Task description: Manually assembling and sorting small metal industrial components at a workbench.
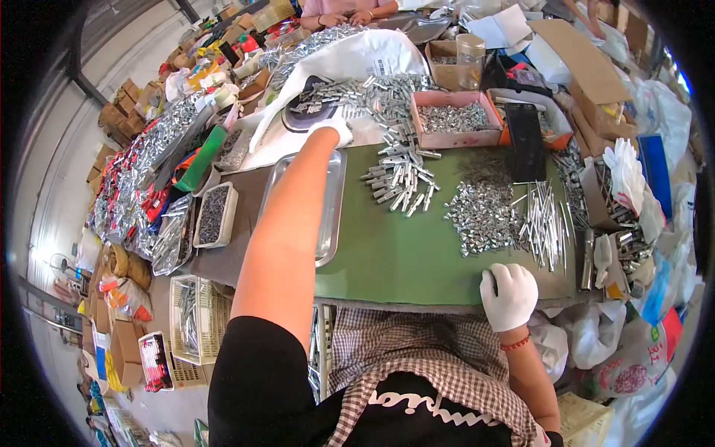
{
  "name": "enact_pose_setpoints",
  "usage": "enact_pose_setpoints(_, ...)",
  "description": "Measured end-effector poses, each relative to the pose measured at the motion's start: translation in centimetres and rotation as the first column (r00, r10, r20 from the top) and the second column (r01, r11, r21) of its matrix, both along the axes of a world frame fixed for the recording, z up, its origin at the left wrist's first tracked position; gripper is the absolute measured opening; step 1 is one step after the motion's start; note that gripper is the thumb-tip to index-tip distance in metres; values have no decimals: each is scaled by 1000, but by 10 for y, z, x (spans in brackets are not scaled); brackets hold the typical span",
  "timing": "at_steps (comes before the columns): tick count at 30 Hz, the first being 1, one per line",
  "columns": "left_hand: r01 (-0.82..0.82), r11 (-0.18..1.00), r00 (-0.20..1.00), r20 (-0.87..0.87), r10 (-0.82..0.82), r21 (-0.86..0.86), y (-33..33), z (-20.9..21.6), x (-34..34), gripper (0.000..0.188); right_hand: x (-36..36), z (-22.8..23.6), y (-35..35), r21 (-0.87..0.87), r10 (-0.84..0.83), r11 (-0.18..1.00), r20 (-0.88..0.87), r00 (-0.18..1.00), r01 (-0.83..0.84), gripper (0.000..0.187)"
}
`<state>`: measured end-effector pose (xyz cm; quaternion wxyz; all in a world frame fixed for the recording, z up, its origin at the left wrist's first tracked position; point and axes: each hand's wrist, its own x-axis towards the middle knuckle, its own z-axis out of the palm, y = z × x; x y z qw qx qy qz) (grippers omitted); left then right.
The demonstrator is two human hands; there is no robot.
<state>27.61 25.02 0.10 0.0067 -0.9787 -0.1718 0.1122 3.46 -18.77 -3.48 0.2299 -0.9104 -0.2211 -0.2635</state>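
Note:
My left hand (337,130), in a white glove, reaches out past a clear shallow tray (339,205) to the near edge of a white sack (272,138). Its fingers are hidden, so their hold cannot be told. Just beyond it, metal tube-like parts (357,95) are heaped on the sack; more such parts (406,179) spill onto the green tabletop (402,261). At the table's front edge rests my right hand (510,296), also gloved, its fingers curled closed; anything inside is hidden. Small shiny metal pieces (480,220) and thin metal rods (547,227) lie beyond it.
A pink box (460,141) of small metal parts stands at the back, beside a dark phone-like slab (525,141). Left of the tray sits a white tub (226,232) of dark bits. Across the table, another person's hands (346,18) work. Crates (182,328) stand at lower left.

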Motion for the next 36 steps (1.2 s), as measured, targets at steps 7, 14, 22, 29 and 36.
enact_pose_setpoints(7,398,896,906,-68,-417,-196,-19,14,-4,36,0,-2,-2,13,3,1000,51,999,-4,12)
enact_pose_setpoints(14,862,498,468,228,-854,95,-19,-3,-19,51,0,-1,-2,28,14,999,67,998,-16,18)
enact_pose_setpoints(22,656,748,748,-45,-662,-97,-71,12,-36,38,1,-8,-9,34,-2,999,70,998,0,16)
enact_pose_setpoints(29,582,801,792,127,-597,135,-99,44,-86,28,10,1,-27,212,-121,972,82,989,102,11)
enact_pose_setpoints(36,779,620,597,418,-685,-96,-216,45,-227,12,40,10,-74,-237,-482,855,-34,876,461,18)
